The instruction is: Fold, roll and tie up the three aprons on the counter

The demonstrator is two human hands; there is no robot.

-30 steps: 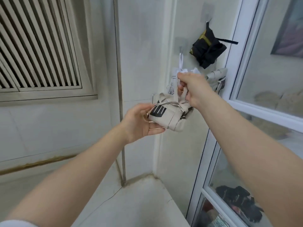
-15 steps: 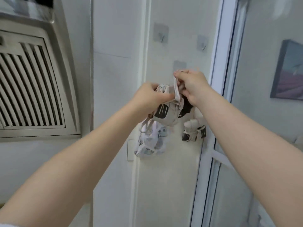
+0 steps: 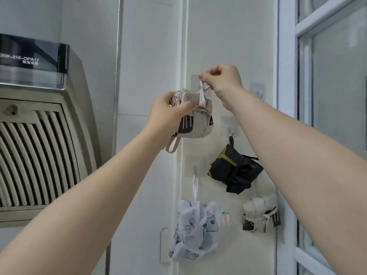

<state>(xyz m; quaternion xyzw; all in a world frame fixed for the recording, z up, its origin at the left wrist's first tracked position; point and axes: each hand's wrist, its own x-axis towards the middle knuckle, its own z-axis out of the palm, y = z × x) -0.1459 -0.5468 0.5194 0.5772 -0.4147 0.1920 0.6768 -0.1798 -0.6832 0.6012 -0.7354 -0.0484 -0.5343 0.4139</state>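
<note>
A rolled, tied beige apron bundle (image 3: pixel 196 120) with black marks is held up against the white wall. My left hand (image 3: pixel 168 112) grips its left end. My right hand (image 3: pixel 222 80) pinches the bundle's strap loop (image 3: pixel 202 92) at a clear stick-on wall hook (image 3: pixel 198 84). Below hang a rolled black apron (image 3: pixel 236 173) on its own hook, a tied beige roll (image 3: pixel 261 213) at the lower right, and a white printed bundle (image 3: pixel 196 229) on a white loop.
A range hood (image 3: pixel 39 124) with slatted vents fills the left side. A free clear hook (image 3: pixel 257 91) sits right of my right hand. A white-framed glass door (image 3: pixel 327 96) stands at the right edge.
The view tilted upward and both hands raised the beige bundle higher. My right hand carried the strap loop up to the top hook.
</note>
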